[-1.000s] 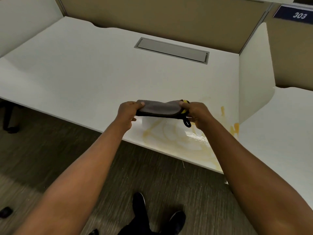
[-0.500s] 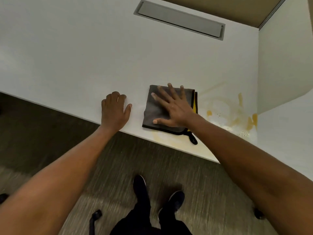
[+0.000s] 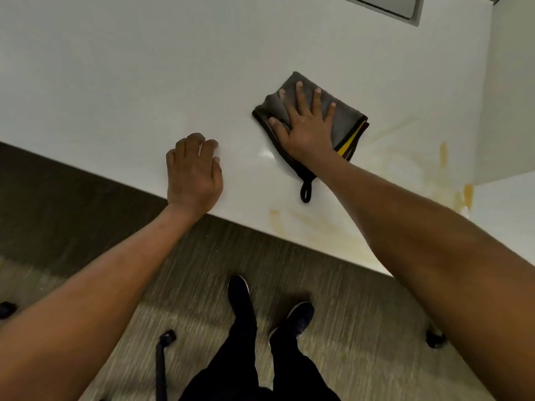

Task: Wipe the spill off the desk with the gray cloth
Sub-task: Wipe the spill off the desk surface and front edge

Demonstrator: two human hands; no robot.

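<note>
The folded gray cloth (image 3: 348, 115) lies flat on the white desk (image 3: 121, 82), with a yellow inner layer showing at its right edge and a black loop hanging toward the desk's front edge. My right hand (image 3: 305, 123) presses down on the cloth with fingers spread. My left hand (image 3: 194, 172) rests palm down on the desk near the front edge, fingers curled, holding nothing. A yellow-orange spill (image 3: 315, 227) smears the desk in front of and right of the cloth, with thicker drips (image 3: 443, 153) near the right partition.
A white partition (image 3: 509, 91) walls off the desk's right side. A gray cable hatch (image 3: 405, 7) is set in the desk at the far top. Below the desk edge are carpet, my dark shoes (image 3: 240, 296) and black chair casters (image 3: 434, 340).
Both hands held the cloth above the desk a second ago; the right hand has since pressed it down and slid it away from the front edge. The left hand let go and rests on the desk.
</note>
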